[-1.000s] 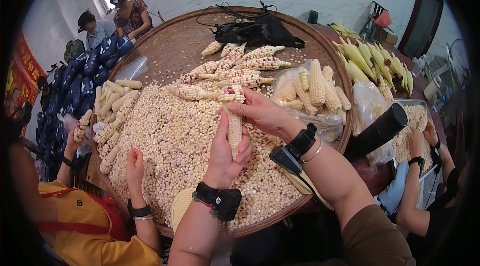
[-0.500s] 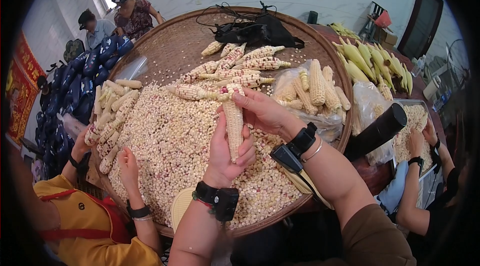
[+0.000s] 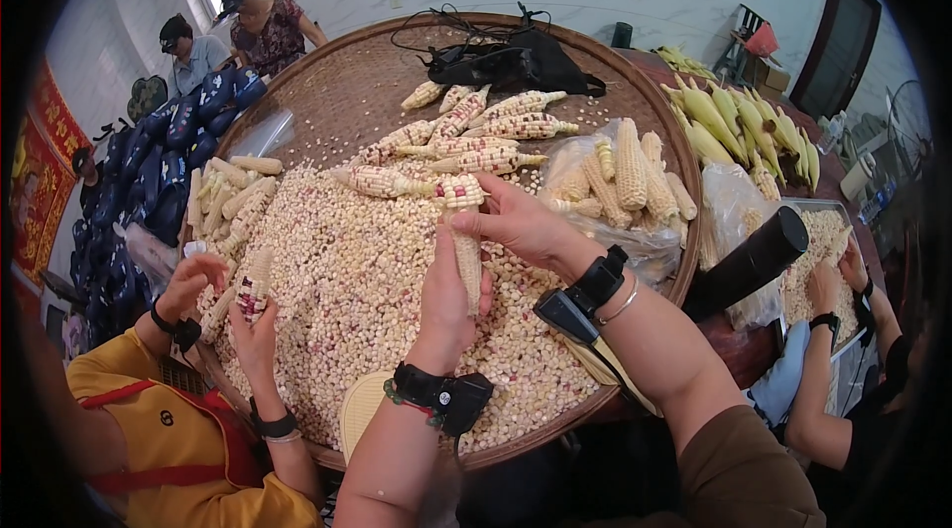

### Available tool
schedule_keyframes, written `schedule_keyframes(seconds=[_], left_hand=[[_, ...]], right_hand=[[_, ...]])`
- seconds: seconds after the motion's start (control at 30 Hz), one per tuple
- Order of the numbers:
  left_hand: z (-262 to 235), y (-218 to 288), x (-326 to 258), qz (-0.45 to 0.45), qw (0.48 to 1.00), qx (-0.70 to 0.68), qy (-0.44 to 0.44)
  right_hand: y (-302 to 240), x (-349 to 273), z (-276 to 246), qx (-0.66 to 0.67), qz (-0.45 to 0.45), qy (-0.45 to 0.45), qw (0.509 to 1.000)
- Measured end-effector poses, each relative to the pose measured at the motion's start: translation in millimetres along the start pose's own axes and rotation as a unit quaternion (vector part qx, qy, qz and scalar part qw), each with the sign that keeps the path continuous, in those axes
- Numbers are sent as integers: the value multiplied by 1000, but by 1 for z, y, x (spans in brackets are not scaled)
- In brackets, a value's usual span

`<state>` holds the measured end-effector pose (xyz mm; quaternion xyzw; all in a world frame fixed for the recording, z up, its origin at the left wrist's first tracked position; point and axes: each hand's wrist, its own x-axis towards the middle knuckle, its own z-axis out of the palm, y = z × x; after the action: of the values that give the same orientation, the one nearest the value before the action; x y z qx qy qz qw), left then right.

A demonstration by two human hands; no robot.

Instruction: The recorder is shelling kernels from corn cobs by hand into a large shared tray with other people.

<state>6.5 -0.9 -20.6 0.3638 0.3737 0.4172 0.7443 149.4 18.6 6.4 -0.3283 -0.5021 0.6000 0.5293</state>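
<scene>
Over a bed of loose kernels (image 3: 337, 260), I hold an ear of corn (image 3: 464, 255) upright. Most of its lower length is bare, while white and dark red kernels still cover its top end. My left hand (image 3: 446, 295) is closed around the lower part, its fingers partly hidden behind the cob. Near the top, my right hand (image 3: 521, 221) pinches the ear, thumb on the front below the kernels and fingers behind. Beyond my hands lies a pile of kernelled ears (image 3: 481, 146), white with dark red specks.
Everything lies on a large round woven tray (image 3: 337, 52). Bare cobs (image 3: 630, 166) fill a plastic bag at right; more cobs (image 3: 233, 196) lie at left. A black bag (image 3: 516, 67) sits at the back. A dark bottle (image 3: 754, 255) leans at right. A co-worker's hand (image 3: 253, 330) holds an ear.
My right thumb has moved down the ear, uncovering the kernels at its top. My left fingers have shifted behind the cob. At left, the co-worker now holds up a partly stripped ear.
</scene>
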Motion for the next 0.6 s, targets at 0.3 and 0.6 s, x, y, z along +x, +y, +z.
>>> schedule_keyframes(seconds=[0.3,0.6], left_hand=[[2,5,-3,3,1000,-5,-13],[1,2,-2,-15,1000,15,-4]], right_hand=[[-10,-3,6,24,62,25,997],[3,1,-1,-17,49,46,998]])
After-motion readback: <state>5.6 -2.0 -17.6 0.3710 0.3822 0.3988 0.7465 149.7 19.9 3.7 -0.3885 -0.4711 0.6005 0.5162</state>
